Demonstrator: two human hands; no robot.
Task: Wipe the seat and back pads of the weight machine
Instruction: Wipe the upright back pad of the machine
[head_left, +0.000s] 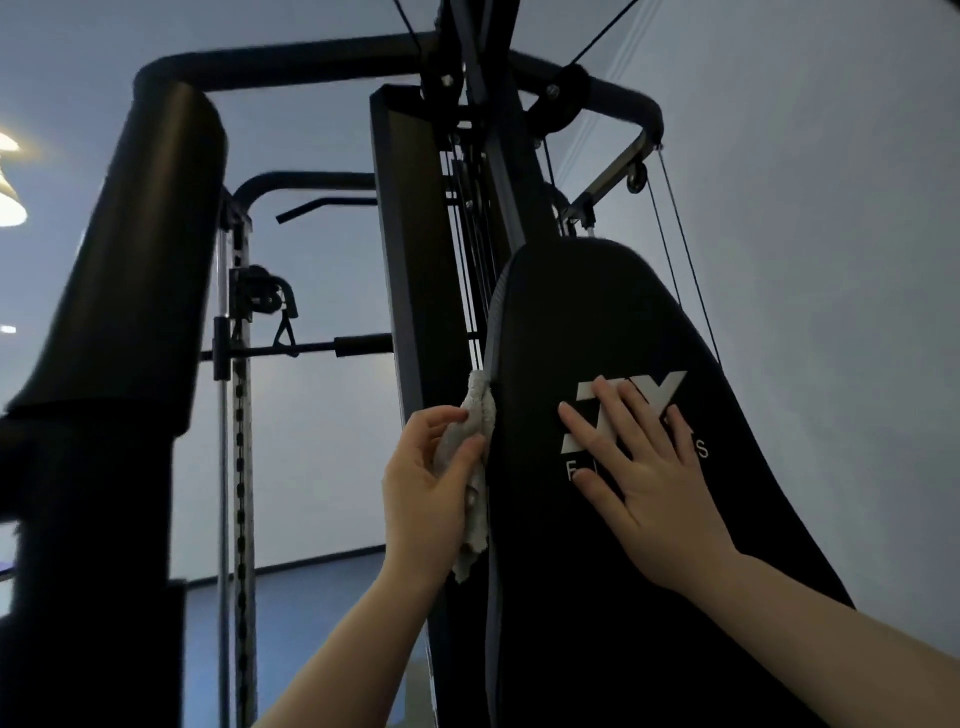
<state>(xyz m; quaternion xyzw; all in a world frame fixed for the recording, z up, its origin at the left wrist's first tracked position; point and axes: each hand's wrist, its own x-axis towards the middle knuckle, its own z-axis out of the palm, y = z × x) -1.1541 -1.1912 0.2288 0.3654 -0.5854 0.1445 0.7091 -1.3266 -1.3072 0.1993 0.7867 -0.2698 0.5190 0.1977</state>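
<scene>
Pale terry cloth sits bunched in my left hand, fingers curled round it, pressing it to the back pad's left edge. My right hand lies flat on the pad's face, fingers spread over the logo. The cloth looks soft and light; the black vinyl firm, probably slick.

- We see a rack with a bar behind the machine.
- We see a strap handle hanging there.
- We see a ceiling light glowing at left.
</scene>
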